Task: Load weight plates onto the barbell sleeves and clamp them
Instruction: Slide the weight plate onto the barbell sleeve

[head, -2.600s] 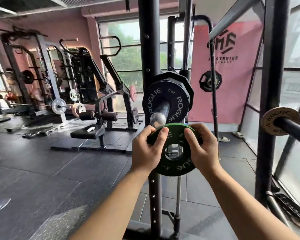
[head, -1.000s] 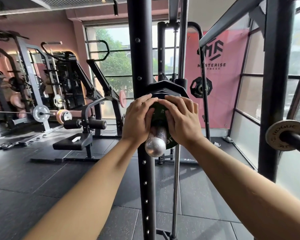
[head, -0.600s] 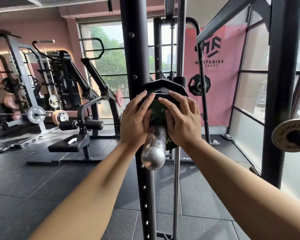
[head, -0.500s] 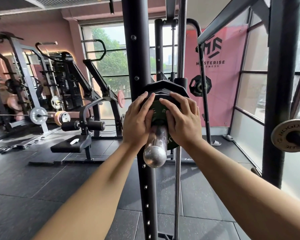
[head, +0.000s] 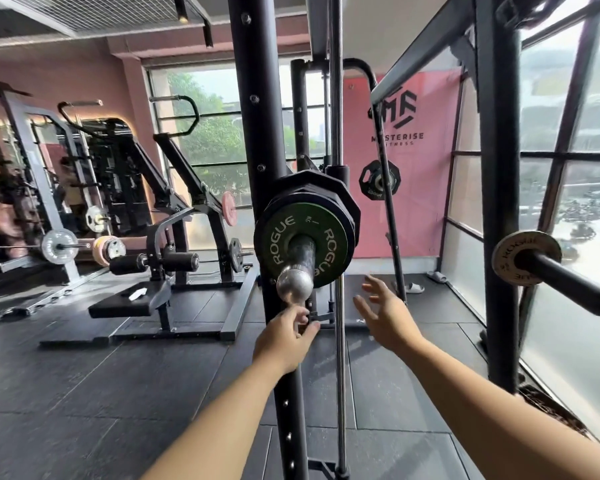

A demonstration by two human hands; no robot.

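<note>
A small green ROGUE plate (head: 278, 242) sits on the barbell sleeve (head: 300, 263), pushed up against larger black plates (head: 326, 190) behind it. The sleeve's chrome end (head: 294, 284) points at me. My left hand (head: 283, 337) hangs just below the sleeve end with loosely curled fingers and holds nothing. My right hand (head: 383, 315) is lower right of the plate, fingers spread, touching nothing. No clamp shows on the sleeve.
The black rack upright (head: 267, 140) stands just left of the sleeve, with a chrome guide rod (head: 338, 323) right of it. A storage peg with a tan ROGUE plate (head: 525, 258) juts in at right. A bench machine (head: 146, 296) stands at left.
Both hands have let go of the green plate and dropped down below the sleeve. The green plate stays seated against the black plates.
</note>
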